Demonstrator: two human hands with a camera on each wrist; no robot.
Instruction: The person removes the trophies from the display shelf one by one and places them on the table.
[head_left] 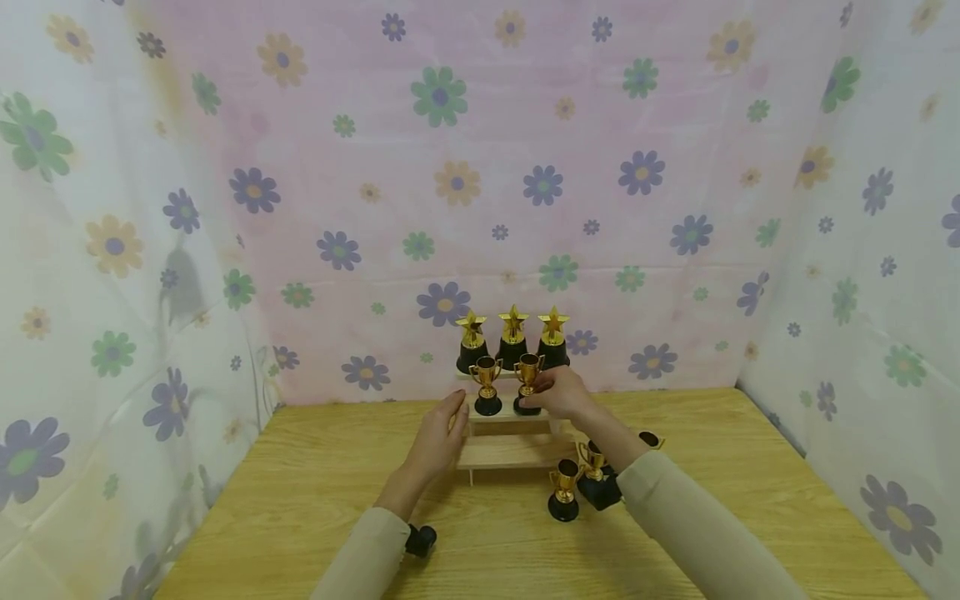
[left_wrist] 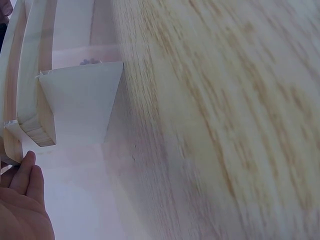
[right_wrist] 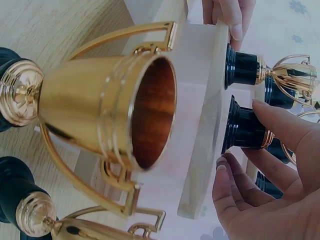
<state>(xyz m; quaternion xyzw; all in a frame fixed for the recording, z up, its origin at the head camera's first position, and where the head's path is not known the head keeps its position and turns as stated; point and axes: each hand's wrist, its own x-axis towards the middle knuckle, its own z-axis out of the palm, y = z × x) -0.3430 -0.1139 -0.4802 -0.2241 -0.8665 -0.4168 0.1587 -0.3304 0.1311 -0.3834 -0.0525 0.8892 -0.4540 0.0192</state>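
A small wooden stepped stand [head_left: 517, 451] stands against the back. My right hand [head_left: 562, 394] holds a gold trophy cup [head_left: 528, 371] by its black base on the middle step, thumb on one side and fingers on the other, as the right wrist view shows. Beside it on that step stands a second gold trophy cup [head_left: 487, 375], upright. My left hand [head_left: 437, 437] rests at the left end of the step, fingers mostly straight and touching the wood [left_wrist: 12, 145]; its thumb is hidden in the left wrist view.
Three gold star trophies [head_left: 513, 337] line the top step. On the table [head_left: 315, 475], right of the stand, a trophy cup [head_left: 565, 483] stands before another trophy cup [head_left: 595, 458] and others partly behind my right forearm. A black object [head_left: 422, 541] lies by my left sleeve.
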